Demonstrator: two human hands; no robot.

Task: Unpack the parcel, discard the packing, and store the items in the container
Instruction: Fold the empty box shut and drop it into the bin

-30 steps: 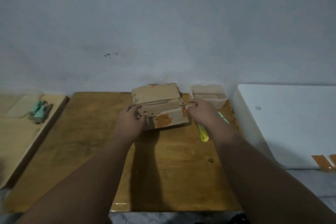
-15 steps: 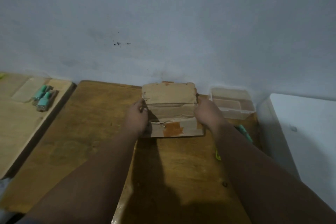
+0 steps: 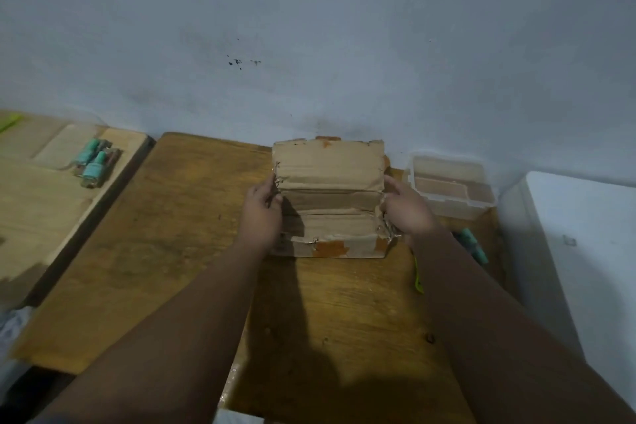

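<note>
The cardboard parcel [image 3: 328, 203] is braced on the tabletop [image 3: 179, 234] between the left grip [image 3: 262, 213] and right grip [image 3: 406, 210], each pressed against an end, apparently so the loosened flaps can be spread, with the clear container [image 3: 451, 188] just beyond the right grip.

The cardboard box [image 3: 329, 203] hides its own contents behind raised flaps, the right forearm covers most of a yellow-green tool [image 3: 418, 277] and a teal object [image 3: 473, 246], and the far-left bottles [image 3: 94, 165] blur.
</note>
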